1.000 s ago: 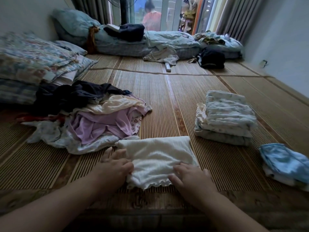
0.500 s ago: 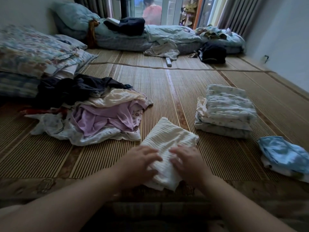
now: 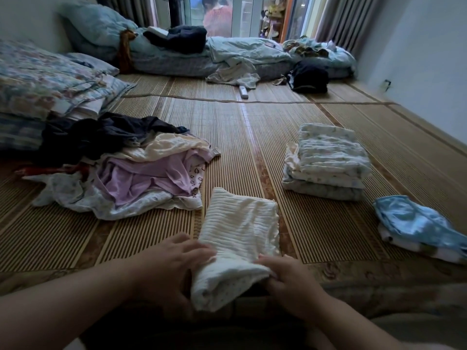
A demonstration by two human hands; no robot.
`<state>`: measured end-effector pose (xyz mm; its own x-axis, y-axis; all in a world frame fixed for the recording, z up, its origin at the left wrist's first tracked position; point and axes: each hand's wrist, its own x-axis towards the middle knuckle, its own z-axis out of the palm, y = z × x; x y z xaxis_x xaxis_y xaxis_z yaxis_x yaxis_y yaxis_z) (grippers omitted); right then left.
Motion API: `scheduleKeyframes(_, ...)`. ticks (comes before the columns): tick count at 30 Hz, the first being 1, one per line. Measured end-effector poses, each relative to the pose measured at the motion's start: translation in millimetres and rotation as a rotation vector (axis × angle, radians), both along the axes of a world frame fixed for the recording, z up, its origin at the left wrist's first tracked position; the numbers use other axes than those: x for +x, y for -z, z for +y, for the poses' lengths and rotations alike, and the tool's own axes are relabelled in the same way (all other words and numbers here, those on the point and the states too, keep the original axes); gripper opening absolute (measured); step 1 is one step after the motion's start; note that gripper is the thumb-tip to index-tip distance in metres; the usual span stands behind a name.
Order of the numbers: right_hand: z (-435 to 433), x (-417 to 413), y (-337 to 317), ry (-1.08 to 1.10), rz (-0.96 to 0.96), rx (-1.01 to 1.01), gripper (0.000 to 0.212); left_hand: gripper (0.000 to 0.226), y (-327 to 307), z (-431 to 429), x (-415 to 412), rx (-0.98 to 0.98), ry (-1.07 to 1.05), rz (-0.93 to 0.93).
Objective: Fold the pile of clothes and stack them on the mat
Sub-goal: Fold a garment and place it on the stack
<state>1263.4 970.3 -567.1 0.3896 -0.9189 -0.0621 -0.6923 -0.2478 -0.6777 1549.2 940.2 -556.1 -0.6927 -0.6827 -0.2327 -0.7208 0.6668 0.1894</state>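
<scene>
Left hand [image 3: 174, 269] and right hand [image 3: 290, 281] grip the near end of the white ribbed cloth [image 3: 240, 228] — unfolded pile [image 3: 141, 178] at ten o'clock, folded stack [image 3: 328, 162] at two o'clock.

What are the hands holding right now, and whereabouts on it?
Both hold the folded cream cloth by its near end. The left hand grips the near left edge and the right hand pinches the near right edge.
</scene>
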Motion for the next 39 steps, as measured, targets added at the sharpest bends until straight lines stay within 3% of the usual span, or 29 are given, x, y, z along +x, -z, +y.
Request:
scheduleKeyframes(2,-6.2,1.6,-13.6,0.088,-0.204,0.098,0.020,0.086,8.4,-15.6,-7.1,-0.058,-0.063,0.173)
scheduleKeyframes(4,-18.7,2.3,-30.7,0.142,-0.351,0.171,0.015,0.046,11.1,-34.7,-16.3,-0.109,-0.105,0.372)
scheduleKeyframes(6,-37.9,1.7,-43.9,0.212,-0.457,0.247,0.014,0.027,4.5,-49.4,-29.5,0.031,-0.304,0.555)
scheduleKeyframes(8,-62.2,3.7,-54.7,0.376,-0.484,0.286,0.016,0.032,-5.4,-62.8,-43.7,0.199,-0.592,0.769)
scheduleKeyframes(9,-75.0,4.8,-56.2,0.476,-0.507,0.318,0.019,0.038,-9.2,-70.6,-50.8,0.222,-0.707,0.786)
scheduleKeyframes(11,-97.9,7.3,-52.3,0.626,-0.524,0.397,0.031,0.042,-8.5,-87.1,-58.0,0.228,-0.852,0.605)
scheduleKeyframes(13,-111.2,7.6,-39.4,0.676,-0.376,0.441,0.048,0.033,-6.2,-94.3,-61.1,0.263,-0.957,0.448)
scheduleKeyframes(16,-112.6,8.4,-19.5,0.666,-0.019,0.450,0.060,0.041,3.6,-101.2,-58.4,0.347,-1.031,0.407)
scheduleKeyframes(20,-115.8,13.9,-7.9,0.628,0.102,0.405,0.060,0.054,4.4,-112.3,-62.4,0.439,-1.092,0.457)
scheduleKeyframes(25,-122.8,17.7,-13.5,0.614,-0.086,0.342,0.054,0.074,1.4,-120.3,-66.7,0.636,-1.238,0.688)
scheduleKeyframes(28,-121.7,18.0,-12.5,0.589,-0.360,0.405,0.060,0.049,0.3,-117.8,-67.8,0.810,-1.283,0.852)
scheduleKeyframes(30,-122.1,18.5,-12.6,0.651,-0.486,0.476,0.047,0.037,1.0,-113.5,-68.9,0.915,-1.297,0.907)
scheduleKeyframes(33,-121.2,16.1,-12.4,0.738,-0.476,0.504,0.036,0.039,-0.4,-107.9,-69.7,0.993,-1.263,0.927)
scheduleKeyframes(37,-117.2,1.0,-20.5,0.728,-0.481,0.336,0.031,0.035,-13.8,-109.9,-80.6,0.883,-1.188,0.978)
scheduleKeyframes(39,-118.6,-14.8,-35.4,0.688,-0.575,0.263,0.033,0.033,-28.8,-117.8,-96.3,0.803,-1.123,1.021)
